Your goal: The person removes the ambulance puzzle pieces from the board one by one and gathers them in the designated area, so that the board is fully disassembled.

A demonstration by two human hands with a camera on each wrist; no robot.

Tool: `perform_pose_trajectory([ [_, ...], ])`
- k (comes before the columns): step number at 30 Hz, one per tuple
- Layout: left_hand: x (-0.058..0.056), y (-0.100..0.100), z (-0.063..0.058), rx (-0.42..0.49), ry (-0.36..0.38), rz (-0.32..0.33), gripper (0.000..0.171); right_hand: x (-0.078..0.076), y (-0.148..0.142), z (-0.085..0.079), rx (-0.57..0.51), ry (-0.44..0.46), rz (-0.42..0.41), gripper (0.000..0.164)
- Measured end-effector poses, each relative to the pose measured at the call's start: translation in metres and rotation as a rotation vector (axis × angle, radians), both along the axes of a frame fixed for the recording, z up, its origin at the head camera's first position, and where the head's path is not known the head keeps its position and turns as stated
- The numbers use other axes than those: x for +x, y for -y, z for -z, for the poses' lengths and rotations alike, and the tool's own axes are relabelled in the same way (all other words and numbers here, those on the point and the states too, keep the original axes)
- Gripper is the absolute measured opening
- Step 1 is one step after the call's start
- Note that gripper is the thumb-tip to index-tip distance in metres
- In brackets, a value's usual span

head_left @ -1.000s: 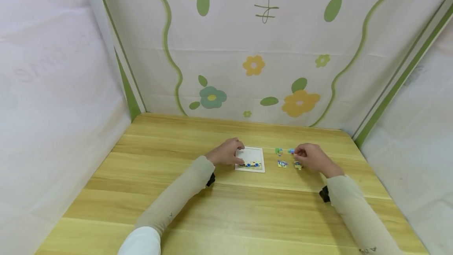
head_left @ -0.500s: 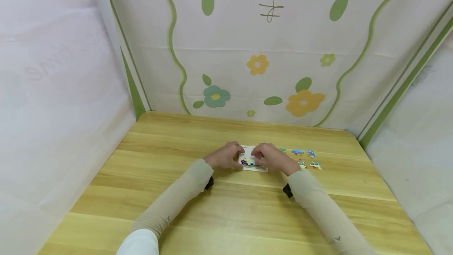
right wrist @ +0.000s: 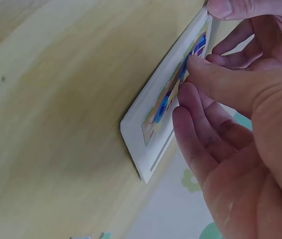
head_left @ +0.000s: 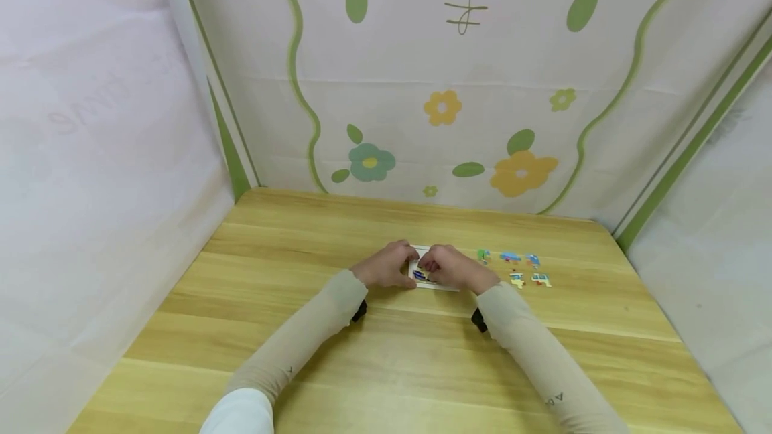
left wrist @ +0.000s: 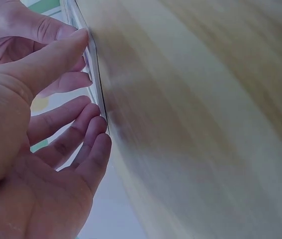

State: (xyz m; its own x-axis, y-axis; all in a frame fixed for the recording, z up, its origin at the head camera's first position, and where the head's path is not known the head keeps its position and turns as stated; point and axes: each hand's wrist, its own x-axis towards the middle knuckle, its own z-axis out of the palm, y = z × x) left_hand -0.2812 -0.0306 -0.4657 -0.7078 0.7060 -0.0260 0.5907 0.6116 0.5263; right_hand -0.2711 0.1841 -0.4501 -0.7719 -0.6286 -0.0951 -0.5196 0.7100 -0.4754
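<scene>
A white-rimmed jigsaw tray (head_left: pixel 445 288) lies on the table, with a strip of colourful pieces fitted along its near side. My left hand (head_left: pixel 386 265) holds the tray's left end, thumb at the near corner; in the left wrist view its curled fingertips (left wrist: pixel 98 124) meet the edge. Over the tray, my right hand (head_left: pixel 449 266) pinches a puzzle piece (right wrist: pixel 184 68) with blue on it, its thumb and fingertips low at the fitted strip (right wrist: pixel 161 107). Most of that piece is hidden by the fingers.
Loose puzzle pieces lie right of the tray in two rows: a green one (head_left: pixel 484 256), blue ones (head_left: pixel 510 256) and yellowish ones (head_left: pixel 541 279). A flower-printed curtain (head_left: pixel 386 86) stands behind the wooden table (head_left: pixel 386 367), with white cloth walls at both sides.
My right hand has moved left from the loose pieces to over the tray, then slightly further left. The near-left loose piece no longer shows in its row. My left hand has stayed at the tray.
</scene>
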Motion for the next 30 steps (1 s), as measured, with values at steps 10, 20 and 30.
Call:
perform_pose_trajectory([
  [10,0.001,0.000,0.000,0.019,0.014,-0.010,0.050,0.000,0.000,0.005,-0.058,0.007,0.076,0.024],
  [20,0.004,-0.001,0.000,0.017,0.033,-0.024,0.051,0.005,-0.001,0.010,-0.164,-0.012,0.096,0.008],
  [30,0.005,-0.001,-0.002,0.004,0.044,-0.050,0.057,0.015,-0.020,0.003,-0.292,0.052,0.212,0.005],
])
